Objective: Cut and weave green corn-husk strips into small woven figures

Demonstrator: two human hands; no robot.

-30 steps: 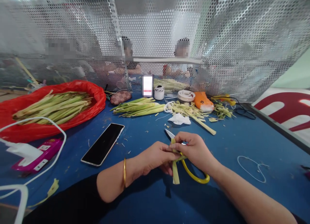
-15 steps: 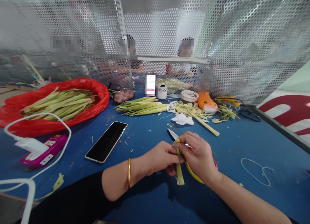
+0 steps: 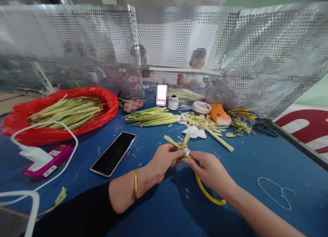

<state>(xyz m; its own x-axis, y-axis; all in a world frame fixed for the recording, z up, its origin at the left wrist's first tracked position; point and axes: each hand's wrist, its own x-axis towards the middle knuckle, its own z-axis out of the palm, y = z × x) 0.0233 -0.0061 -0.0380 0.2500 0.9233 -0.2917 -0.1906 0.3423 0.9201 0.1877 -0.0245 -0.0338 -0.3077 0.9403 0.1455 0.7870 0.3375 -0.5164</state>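
Observation:
My left hand [image 3: 161,162], with a gold bangle on the wrist, pinches a green leaf strip [image 3: 176,144] that forks upward above the fingers. My right hand [image 3: 207,168] is closed round yellow-handled scissors [image 3: 208,195], and their blade tip meets the strip right between the two hands. Both hands hover low over the blue table [image 3: 256,155], near its front middle.
A black phone [image 3: 114,153] lies left of my hands. A red bag of green stalks [image 3: 64,112] sits at the far left, with a pink power strip and white cable [image 3: 46,158] in front. More stalks [image 3: 151,115], trimmings, tape rolls and an orange tool [image 3: 217,114] lie behind. A perforated metal screen [image 3: 256,59] backs the table.
The leaf strip, which hung down below my hands, now points up and forks above them. Both hands rose slightly and the scissors turned with the right hand.

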